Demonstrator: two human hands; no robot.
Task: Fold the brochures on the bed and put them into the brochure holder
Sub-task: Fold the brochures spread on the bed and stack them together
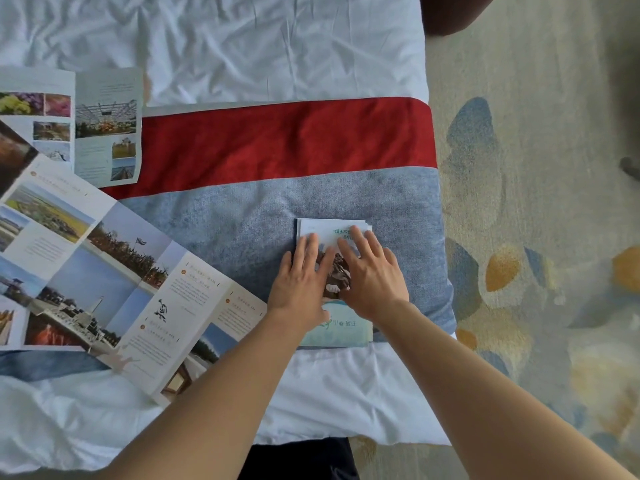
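The fingers (313,247) of the left hand (301,285) lay straight and slightly spread, flat on the folded brochure (334,325); those of the right hand (372,277) were likewise straight and fanned, pressing the same cover just beside them. Neither hand pinched or curled round anything. The brochure sat directly beneath both palms on the blue band of the bed runner (225,220), near the bed's right edge, with its far end poking out beyond the fingertips and its near end showing behind the wrists.

Its long axis ran away from the person, in line with the fingers; the end with green lettering pointed away from the body, the pale green end toward it.

The far edge beyond the fingertips showed several leaves slightly staggered, so the likely trouble was a stack that would not square up: pressing it as it lay could set a crooked crease. The soft runner gave little backing, so the folds might spring open once the palms lifted. Lifting with one hand could let the panels fan out.

Well to the left of the fingers, two unfolded brochures (104,271) (76,123) lay open on the bed (242,46), still to be folded. No brochure holder was in view.
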